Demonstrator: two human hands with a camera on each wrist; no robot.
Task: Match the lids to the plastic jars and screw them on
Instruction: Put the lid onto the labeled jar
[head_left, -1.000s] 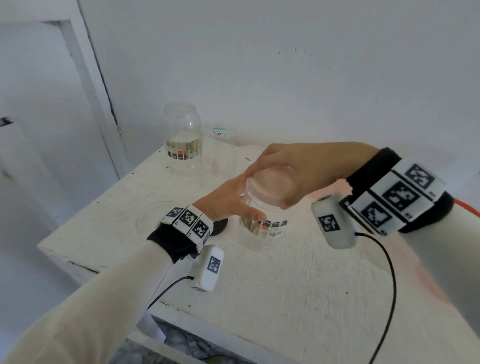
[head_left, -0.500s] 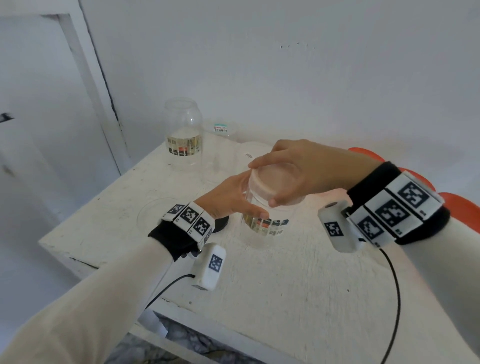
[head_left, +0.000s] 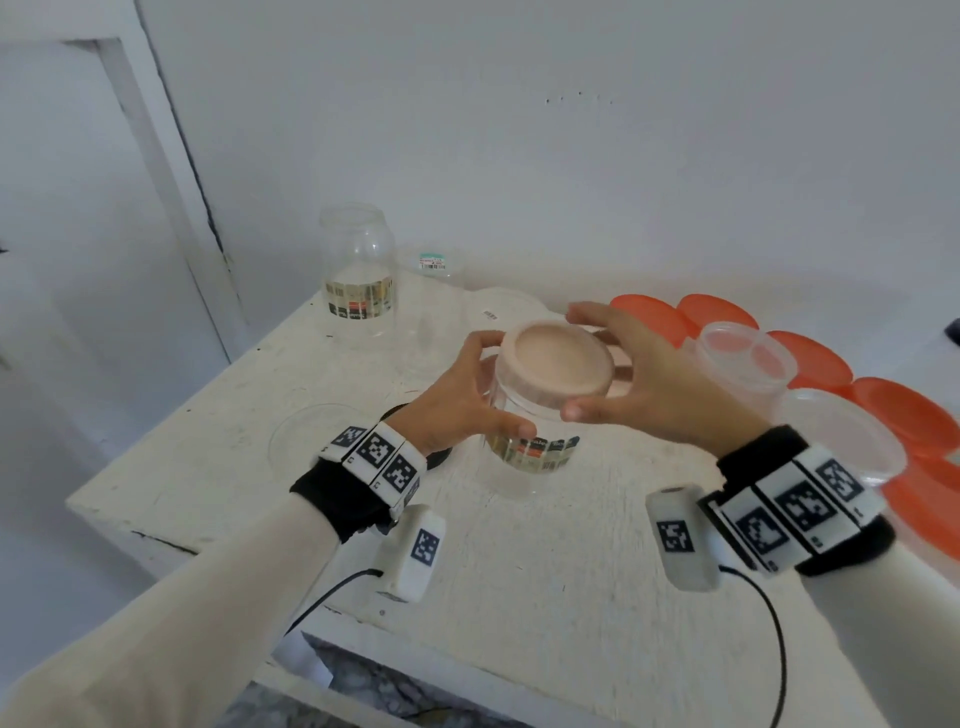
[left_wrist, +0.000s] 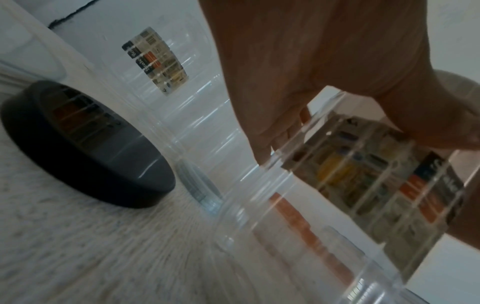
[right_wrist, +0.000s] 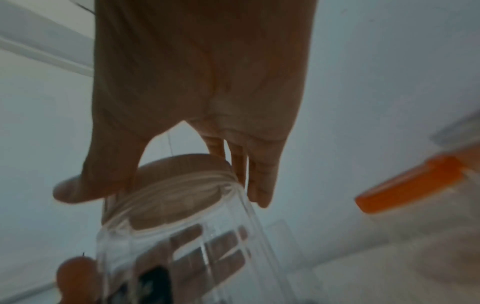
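A clear plastic jar (head_left: 530, 457) with a printed label stands upright in the middle of the white table (head_left: 545, 571). My left hand (head_left: 488, 395) grips its body from the left, thumb in front and fingers behind. A pale pink lid (head_left: 553, 364) sits on the jar's mouth. My right hand (head_left: 615, 369) holds the lid from the right, thumb on its near rim and fingers over its far rim. In the right wrist view the lid (right_wrist: 182, 164) sits over the jar's threads (right_wrist: 179, 189). The left wrist view shows the jar's label (left_wrist: 371, 185) under my fingers.
An open clear jar (head_left: 358, 270) stands at the back left, with other clear containers (head_left: 434, 260) beside it. A black lid (left_wrist: 85, 148) lies by my left wrist and a clear lid (head_left: 311, 441) left of it. Orange lids (head_left: 904, 415), a clear tub (head_left: 743, 364) and a clear lid (head_left: 841, 441) crowd the right.
My right hand has swung round the lid, from lying over its top to reaching in from the right. The jar and left hand stay put. The view shifted, showing orange lids.
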